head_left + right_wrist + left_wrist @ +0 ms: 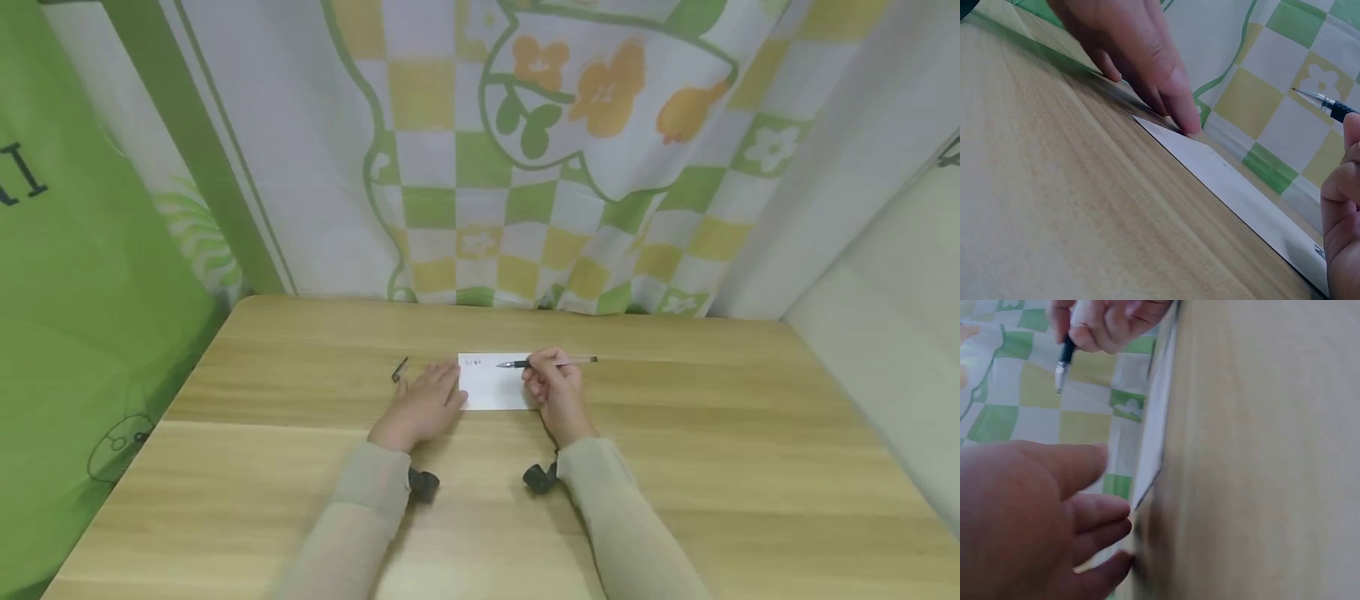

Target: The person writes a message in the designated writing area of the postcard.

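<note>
A small white sheet of paper (495, 390) lies on the wooden table, with a short line of dark handwriting (472, 362) at its upper left. My left hand (427, 404) rests at the paper's left edge, its fingers extended and touching that side. My right hand (558, 396) grips a clear-barrelled pen (513, 364) with a dark grip section. In the right wrist view the pen's tip (1297, 91) is raised off the paper. The left wrist view shows the thumb of my left hand (1029, 512) standing apart from the other fingers.
A dark pen cap (401, 370) lies on the table (720, 467) just left of my left hand. Behind the table's far edge hangs a checked, flowered curtain (480, 158). Green fabric (82, 275) hangs at the left, and a pale wall (900, 283) stands at the right.
</note>
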Demonstrator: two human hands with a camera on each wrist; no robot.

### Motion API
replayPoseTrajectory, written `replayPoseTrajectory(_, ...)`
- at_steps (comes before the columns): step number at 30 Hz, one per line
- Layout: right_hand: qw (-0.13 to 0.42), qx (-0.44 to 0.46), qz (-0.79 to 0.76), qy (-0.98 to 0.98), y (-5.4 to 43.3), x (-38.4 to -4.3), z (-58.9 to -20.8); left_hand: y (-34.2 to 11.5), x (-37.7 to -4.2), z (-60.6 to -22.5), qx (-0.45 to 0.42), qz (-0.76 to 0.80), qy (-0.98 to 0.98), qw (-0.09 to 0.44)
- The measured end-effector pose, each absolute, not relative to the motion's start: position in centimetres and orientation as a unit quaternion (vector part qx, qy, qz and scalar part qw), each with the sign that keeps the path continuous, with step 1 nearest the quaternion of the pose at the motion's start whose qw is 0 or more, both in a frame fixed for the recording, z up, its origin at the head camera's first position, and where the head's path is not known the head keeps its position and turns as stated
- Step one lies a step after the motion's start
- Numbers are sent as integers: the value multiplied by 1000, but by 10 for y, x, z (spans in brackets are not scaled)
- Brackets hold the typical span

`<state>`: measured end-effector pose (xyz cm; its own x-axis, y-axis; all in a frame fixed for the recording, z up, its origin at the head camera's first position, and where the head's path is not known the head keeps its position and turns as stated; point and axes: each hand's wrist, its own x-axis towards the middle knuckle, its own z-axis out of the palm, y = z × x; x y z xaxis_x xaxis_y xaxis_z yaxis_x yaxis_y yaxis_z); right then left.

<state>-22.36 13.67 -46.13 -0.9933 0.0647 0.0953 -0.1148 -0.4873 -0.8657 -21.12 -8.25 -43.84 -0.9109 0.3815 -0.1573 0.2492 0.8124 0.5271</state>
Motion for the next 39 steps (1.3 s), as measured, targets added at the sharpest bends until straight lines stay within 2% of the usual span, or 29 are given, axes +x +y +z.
replayPoseTrajectory(2, 50, 18, 858, -511, 136, -222, -464, -84, -209, -435, 165, 277, 942, 96)
replayPoseTrajectory(9, 54, 21, 858, -510, 135, -225, -464, -96, -214, -422, 113, 329, 935, -75)
replayPoseTrajectory(13, 57, 20, 862, -504, 134, -226, -463, -110, -218, -422, 68, 340, 932, -109)
replayPoseTrajectory(25, 54, 26, 860, -507, 135, -226, -464, -137, -225, -431, -40, 402, 913, -53)
replayPoseTrajectory(33, 55, 34, 852, -519, 135, -226, -464, -138, -226, -435, -43, 402, 915, -6)
replayPoseTrajectory(39, 52, 42, 853, -518, 134, -225, -463, -137, -227, -438, -42, 392, 919, 7)
